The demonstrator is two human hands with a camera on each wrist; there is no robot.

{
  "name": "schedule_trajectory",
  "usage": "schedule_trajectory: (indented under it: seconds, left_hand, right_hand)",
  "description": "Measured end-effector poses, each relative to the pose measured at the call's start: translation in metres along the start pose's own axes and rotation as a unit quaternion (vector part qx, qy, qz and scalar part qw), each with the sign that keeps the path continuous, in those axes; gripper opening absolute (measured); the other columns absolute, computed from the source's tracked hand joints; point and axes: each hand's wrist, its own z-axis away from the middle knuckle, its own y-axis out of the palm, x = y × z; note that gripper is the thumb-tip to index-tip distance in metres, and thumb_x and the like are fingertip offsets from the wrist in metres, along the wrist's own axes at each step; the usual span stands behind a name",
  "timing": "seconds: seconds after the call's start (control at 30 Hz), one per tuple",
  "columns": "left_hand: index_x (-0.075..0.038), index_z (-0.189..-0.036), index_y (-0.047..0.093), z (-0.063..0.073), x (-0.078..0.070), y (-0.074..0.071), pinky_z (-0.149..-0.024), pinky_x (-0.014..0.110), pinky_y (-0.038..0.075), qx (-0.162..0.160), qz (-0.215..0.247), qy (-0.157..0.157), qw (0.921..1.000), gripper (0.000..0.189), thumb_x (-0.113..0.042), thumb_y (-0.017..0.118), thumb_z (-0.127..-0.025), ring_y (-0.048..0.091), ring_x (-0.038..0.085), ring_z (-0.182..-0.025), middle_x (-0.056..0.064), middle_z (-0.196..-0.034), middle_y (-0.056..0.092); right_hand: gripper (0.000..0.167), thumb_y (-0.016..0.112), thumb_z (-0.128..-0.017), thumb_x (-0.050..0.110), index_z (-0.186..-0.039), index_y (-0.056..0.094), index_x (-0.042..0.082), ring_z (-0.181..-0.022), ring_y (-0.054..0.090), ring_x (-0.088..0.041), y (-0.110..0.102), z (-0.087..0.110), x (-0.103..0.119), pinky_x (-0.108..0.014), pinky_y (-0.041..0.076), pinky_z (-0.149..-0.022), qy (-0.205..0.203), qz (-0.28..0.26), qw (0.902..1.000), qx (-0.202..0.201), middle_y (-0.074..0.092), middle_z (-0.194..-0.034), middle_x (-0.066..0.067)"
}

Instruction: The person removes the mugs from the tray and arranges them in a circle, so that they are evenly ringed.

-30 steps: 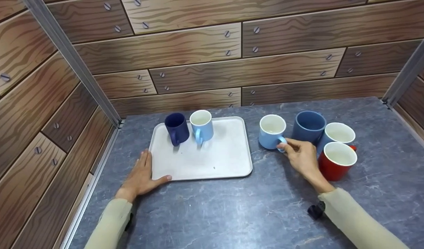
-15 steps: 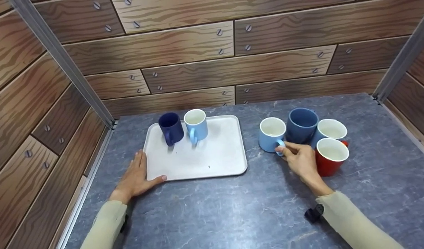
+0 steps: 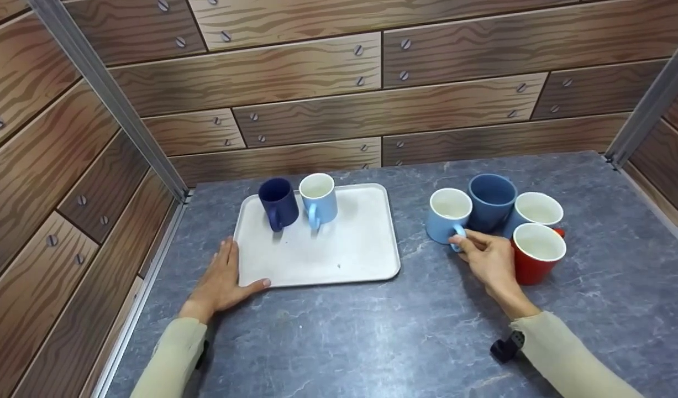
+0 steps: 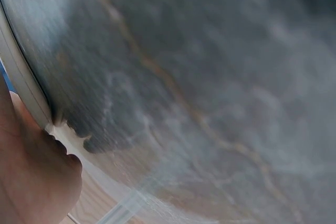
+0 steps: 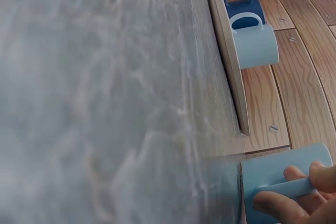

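At the grey marbled counter point(image 3: 316, 342), the bare right grip point(image 3: 492, 261) pinches the handle point(image 3: 458, 229) of a light-blue cylindrical mug point(image 3: 441, 225). Near it stand a medium-blue mug point(image 3: 489, 205), a white-lined blue mug point(image 3: 539, 208) and a red mug point(image 3: 532, 266). The bare left grip point(image 3: 217, 284) touches a white rectangular tray point(image 3: 322, 254), which carries a dark-blue mug point(image 3: 283, 210) and a sky-blue mug point(image 3: 326, 208).

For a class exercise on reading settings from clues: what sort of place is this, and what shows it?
Probably a staged work booth rather than a home kitchen: wood-plank wall panels, which look printed, and a metal corner post enclose a grey marble-patterned tabletop.
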Motion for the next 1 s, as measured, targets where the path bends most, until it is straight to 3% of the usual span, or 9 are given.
schedule_trajectory:
  seconds: [0.37, 0.53, 0.6, 0.7, 0.87, 0.93, 1.0]
  left_hand:
    - [0.010, -0.167, 0.004, 0.000, 0.002, 0.001, -0.135, 0.057, 0.009, -0.003, -0.003, 0.004, 1.0000, 0.135, -0.083, 0.062, -0.088, 0.002, 0.047, -0.165, 0.031, -0.176, 0.000]
    - [0.010, -0.167, 0.003, 0.000, 0.000, 0.000, -0.136, 0.057, 0.008, -0.001, -0.002, 0.003, 1.0000, 0.135, -0.084, 0.061, -0.088, 0.001, 0.046, -0.165, 0.030, -0.177, 0.000]
    - [0.009, -0.167, 0.002, 0.000, 0.000, 0.000, -0.136, 0.057, 0.008, 0.001, -0.001, 0.002, 1.0000, 0.136, -0.084, 0.061, -0.088, 0.000, 0.046, -0.165, 0.029, -0.177, -0.001]
    - [0.009, -0.167, 0.002, 0.000, 0.000, -0.001, -0.136, 0.057, 0.008, 0.001, -0.004, 0.000, 1.0000, 0.136, -0.084, 0.061, -0.088, 0.000, 0.046, -0.165, 0.029, -0.177, -0.001]
    - [0.011, -0.166, 0.004, 0.001, 0.001, -0.001, -0.136, 0.057, 0.009, -0.006, -0.002, 0.005, 1.0000, 0.135, -0.082, 0.062, -0.088, 0.002, 0.048, -0.165, 0.032, -0.176, 0.001]
    - [0.012, -0.166, 0.004, 0.001, 0.001, 0.000, -0.135, 0.057, 0.009, -0.008, 0.001, 0.007, 0.9999, 0.135, -0.082, 0.063, -0.089, 0.002, 0.048, -0.165, 0.032, -0.176, 0.001]
    - [0.011, -0.166, 0.004, 0.001, 0.001, 0.000, -0.136, 0.057, 0.009, -0.007, 0.001, 0.007, 1.0000, 0.135, -0.082, 0.063, -0.089, 0.002, 0.047, -0.165, 0.032, -0.176, 0.001]
  right_hand:
    - [0.033, 0.073, -0.102, 0.009, -0.132, 0.073, -0.004, -0.092, 0.076, -0.003, -0.001, 0.004, 0.001, -0.013, 0.061, -0.078, 0.004, 0.019, 0.9998, -0.008, 0.078, -0.117, -0.020]
    - [0.025, 0.075, -0.101, 0.008, -0.123, 0.079, -0.002, -0.085, 0.075, -0.004, -0.002, 0.006, 0.002, -0.008, 0.057, -0.072, -0.029, 0.065, 0.9970, -0.029, 0.079, -0.112, -0.022]
    - [0.023, 0.076, -0.100, 0.009, -0.119, 0.080, -0.002, -0.084, 0.074, -0.007, -0.004, 0.006, 0.004, -0.005, 0.052, -0.068, -0.066, 0.112, 0.9909, -0.036, 0.080, -0.108, -0.022]
    - [0.021, 0.077, -0.098, 0.007, -0.116, 0.080, -0.003, -0.086, 0.076, -0.018, -0.008, 0.006, 0.006, -0.006, 0.047, -0.065, -0.130, 0.183, 0.9736, -0.040, 0.081, -0.103, -0.021]
    - [0.026, 0.077, -0.093, -0.002, -0.119, 0.078, -0.006, -0.089, 0.079, -0.034, -0.012, 0.007, 0.009, -0.037, 0.062, -0.073, -0.213, 0.237, 0.9463, -0.054, 0.080, -0.105, -0.024]
    - [0.027, 0.077, -0.091, -0.005, -0.118, 0.078, -0.007, -0.084, 0.077, -0.036, -0.013, 0.007, 0.009, -0.053, 0.062, -0.074, -0.239, 0.251, 0.9359, -0.064, 0.080, -0.103, -0.025]
    - [0.026, 0.075, -0.090, -0.008, -0.115, 0.079, -0.008, -0.081, 0.076, -0.040, -0.014, 0.006, 0.008, -0.060, 0.061, -0.074, -0.262, 0.263, 0.9261, -0.067, 0.079, -0.099, -0.027]
